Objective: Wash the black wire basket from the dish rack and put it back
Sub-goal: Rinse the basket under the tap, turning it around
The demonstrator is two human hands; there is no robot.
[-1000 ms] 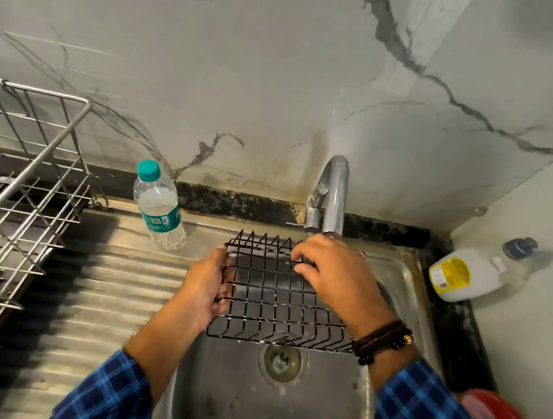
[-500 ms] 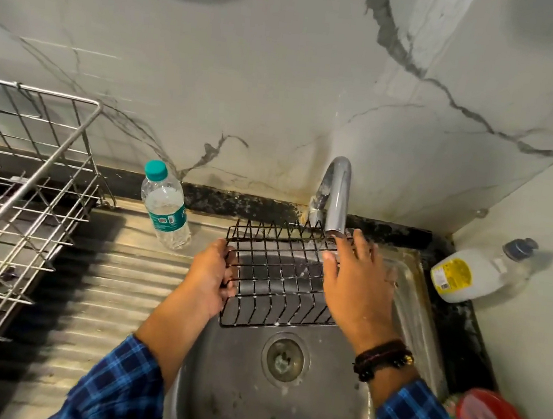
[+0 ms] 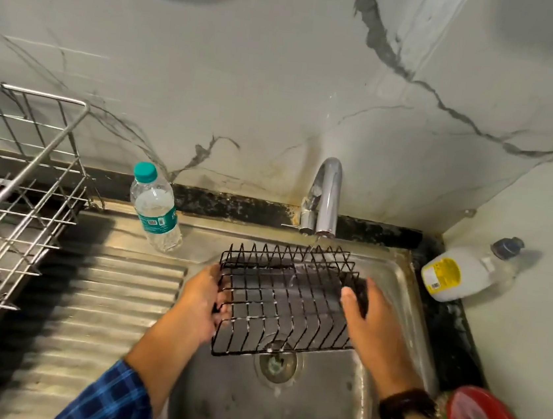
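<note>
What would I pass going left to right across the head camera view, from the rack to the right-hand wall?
Dish rack → water bottle → left hand → black wire basket → right hand → white soap bottle.

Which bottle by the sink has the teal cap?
The clear water bottle on the drainboard, left of the faucet. The white bottle with the yellow label, right of the sink, has a dark top.
</note>
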